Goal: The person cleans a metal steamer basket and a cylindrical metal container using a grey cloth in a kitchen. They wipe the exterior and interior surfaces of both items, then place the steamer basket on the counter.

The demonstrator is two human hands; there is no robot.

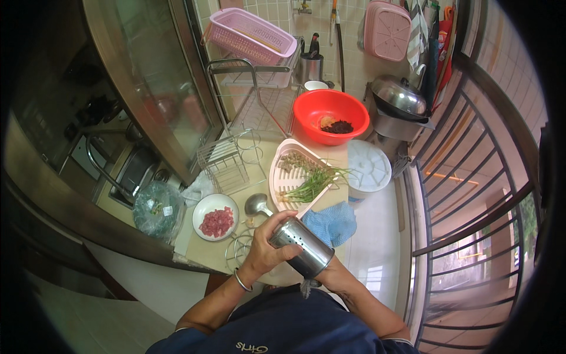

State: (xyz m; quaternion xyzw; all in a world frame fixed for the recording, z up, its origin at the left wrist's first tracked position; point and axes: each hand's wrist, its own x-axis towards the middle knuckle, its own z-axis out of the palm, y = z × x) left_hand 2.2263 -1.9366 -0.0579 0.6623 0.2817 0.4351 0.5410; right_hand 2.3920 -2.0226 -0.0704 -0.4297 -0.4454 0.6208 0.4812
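A perforated stainless steel cylinder [305, 248], likely a utensil holder, lies tilted between my hands, close to my body. My left hand [272, 243] grips its upper left end, thumb across the side with the holes. My right hand is hidden behind or inside the cylinder; only the wrist and forearm show. A grey tuft hangs under the cylinder's lower end. Just beyond are a steel ladle [256, 204], a blue cloth [332, 223] and a pink slotted basket [276, 177] with green onions [305, 188]. A white plate [197, 212] of cut raw meat [217, 222] sits to the left.
Farther back stand a red basin [309, 104] with dark food, a wire dish rack [265, 108] and a knife block [311, 66]. A white lidded bucket [368, 166] is right of the counter, near the railing [468, 199]. A metal-framed glass door [119, 88] borders the left.
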